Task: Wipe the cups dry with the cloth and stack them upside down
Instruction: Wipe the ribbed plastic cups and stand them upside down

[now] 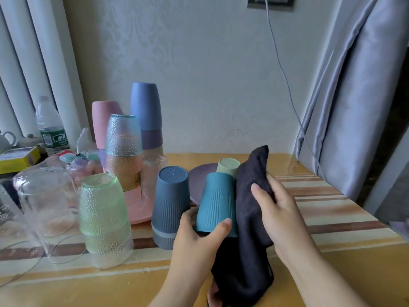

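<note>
Near the table edge, our left hand (200,234) grips the light, rigid ribbed teal plastic cup (215,201) by its rim; our right hand (274,202) presses the soft dark cloth (245,218) alongside.

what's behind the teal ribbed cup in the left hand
Behind the teal ribbed plastic cup, a pale green upside-down cup shows its base and upper wall, standing on a purple round plate. Its lower part is covered by the teal cup and the dark cloth.

Home room, grey curtains (354,96), wallpapered wall (199,74), striped tablecloth (332,209), household clutter
</note>
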